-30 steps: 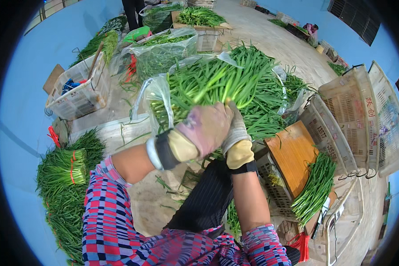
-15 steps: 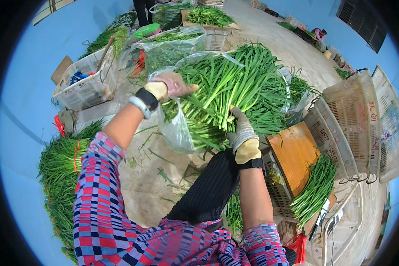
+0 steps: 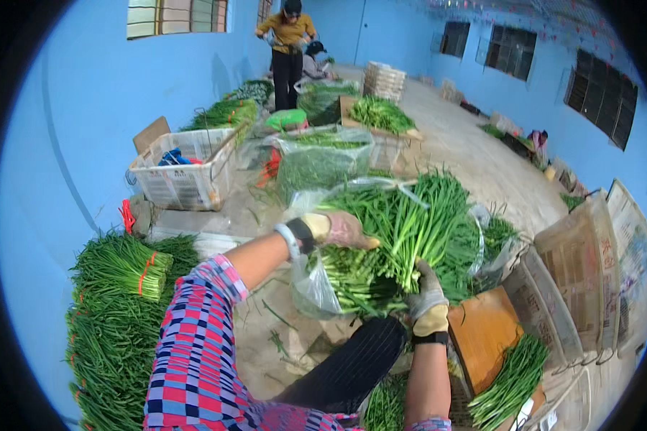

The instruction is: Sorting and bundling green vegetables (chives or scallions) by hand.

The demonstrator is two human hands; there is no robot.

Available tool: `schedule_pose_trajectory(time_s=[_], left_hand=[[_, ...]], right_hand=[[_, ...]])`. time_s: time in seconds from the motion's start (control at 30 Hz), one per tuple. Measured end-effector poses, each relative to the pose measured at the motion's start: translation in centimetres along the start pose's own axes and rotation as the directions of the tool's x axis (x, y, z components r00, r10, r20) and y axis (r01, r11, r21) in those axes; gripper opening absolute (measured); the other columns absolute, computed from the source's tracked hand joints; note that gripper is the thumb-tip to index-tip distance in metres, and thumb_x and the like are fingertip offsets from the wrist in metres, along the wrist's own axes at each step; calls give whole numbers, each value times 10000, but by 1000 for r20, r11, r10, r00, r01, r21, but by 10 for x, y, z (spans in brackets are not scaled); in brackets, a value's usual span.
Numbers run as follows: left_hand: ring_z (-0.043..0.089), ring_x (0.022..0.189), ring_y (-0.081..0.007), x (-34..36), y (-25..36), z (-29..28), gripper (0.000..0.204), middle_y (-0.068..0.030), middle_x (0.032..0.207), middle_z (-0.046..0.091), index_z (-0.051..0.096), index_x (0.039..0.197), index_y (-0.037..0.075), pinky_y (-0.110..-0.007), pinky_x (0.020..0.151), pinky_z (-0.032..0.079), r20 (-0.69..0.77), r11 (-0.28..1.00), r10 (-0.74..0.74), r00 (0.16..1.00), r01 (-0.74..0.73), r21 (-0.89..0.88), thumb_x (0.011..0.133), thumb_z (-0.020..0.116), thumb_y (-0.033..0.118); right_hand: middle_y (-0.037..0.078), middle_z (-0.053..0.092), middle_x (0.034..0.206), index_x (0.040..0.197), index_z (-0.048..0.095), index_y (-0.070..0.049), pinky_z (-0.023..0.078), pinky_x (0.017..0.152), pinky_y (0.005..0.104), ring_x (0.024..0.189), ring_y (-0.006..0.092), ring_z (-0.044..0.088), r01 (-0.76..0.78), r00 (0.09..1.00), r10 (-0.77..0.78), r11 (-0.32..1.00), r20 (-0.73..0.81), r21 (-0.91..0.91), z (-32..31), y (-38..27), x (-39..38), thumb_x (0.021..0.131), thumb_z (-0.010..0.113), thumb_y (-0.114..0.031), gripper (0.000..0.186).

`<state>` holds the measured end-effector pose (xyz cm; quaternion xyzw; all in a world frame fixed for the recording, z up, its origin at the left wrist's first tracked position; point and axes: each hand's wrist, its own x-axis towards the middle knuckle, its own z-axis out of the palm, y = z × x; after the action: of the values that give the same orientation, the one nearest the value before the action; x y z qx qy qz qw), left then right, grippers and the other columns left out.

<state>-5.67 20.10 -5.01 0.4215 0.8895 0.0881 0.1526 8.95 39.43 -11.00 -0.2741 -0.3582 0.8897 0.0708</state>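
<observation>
My left hand [image 3: 345, 233] in a pink-and-tan glove reaches over leafy stalks at the left of an open plastic bag [image 3: 313, 287], its fingers outstretched. My right hand [image 3: 424, 287] in a grey-and-cream glove is closed on the lower ends of a bunch of long green stalks [image 3: 428, 223]. More greens lie around and beneath the bunch in the bag. At lower right, loose stalks [image 3: 510, 373] lie on a wooden board [image 3: 478, 323]. Banded bundles of greens [image 3: 122, 273] are piled along my left side.
A white crate [image 3: 187, 183] stands at upper left, beside further bags of greens [image 3: 320, 169]. Large plastic crates [image 3: 564, 273] lean at the right. A standing person [image 3: 287, 50] and a seated person [image 3: 316, 72] are at the back, another [image 3: 539, 144] by the right wall.
My hands have parted: the left moved leftward and opened, the right kept hold of the stalks. The view has tilted up, bringing more of the room and the people into sight.
</observation>
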Motion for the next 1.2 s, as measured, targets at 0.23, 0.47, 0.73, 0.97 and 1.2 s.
schedule_pose_trajectory(time_s=[0.23, 0.47, 0.73, 0.97, 1.2], left_hand=[[607, 935, -226, 19, 48, 42, 548, -176, 1087, 594, 520, 1134, -33, -353, 849, 499, 111, -227, -105, 988, 84, -970, 889, 509, 457], [571, 986, -276, 28, 96, 116, 513, -176, 1145, 565, 467, 1215, 3, -418, 919, 452, -30, -715, -158, 987, -135, -685, 876, 559, 378], [548, 898, -291, 35, 93, 141, 759, -213, 1071, 563, 451, 1170, -109, -389, 759, 466, -110, 209, -378, 919, -31, -977, 776, 646, 510], [620, 836, -207, 51, 129, 120, 447, -148, 1104, 604, 523, 1221, 42, -313, 781, 531, 36, 151, -355, 934, 96, -984, 849, 629, 267], [617, 666, -221, 66, 221, 137, 258, -132, 855, 646, 636, 966, -8, -335, 564, 544, 52, -450, -213, 976, -51, -892, 806, 679, 189]], right_hand=[[84, 594, 1073, 1148, 535, -52, 512, 689, 316, 834, 218, 583, 116, 993, -114, 961, 22, -252, 17, -33, -55, 854, 571, -298, 385], [150, 407, 1344, 1254, 483, -63, 324, 995, 399, 1219, 265, 381, -53, 979, -88, 764, -185, -643, -89, -54, 2, 745, 680, -400, 641], [169, 303, 1424, 1357, 370, -58, 265, 1042, 422, 1292, 292, 289, -16, 978, 100, 910, 182, -414, -142, -15, 54, 787, 573, -572, 794], [128, 635, 990, 1107, 554, -32, 504, 753, 337, 814, 234, 614, -72, 988, 108, 952, 108, -297, -125, -15, 50, 849, 603, -356, 417], [37, 641, 877, 1003, 610, -34, 479, 670, 223, 742, 111, 589, 226, 972, -112, 688, 208, -689, -107, -113, -53, 884, 559, -229, 234]])
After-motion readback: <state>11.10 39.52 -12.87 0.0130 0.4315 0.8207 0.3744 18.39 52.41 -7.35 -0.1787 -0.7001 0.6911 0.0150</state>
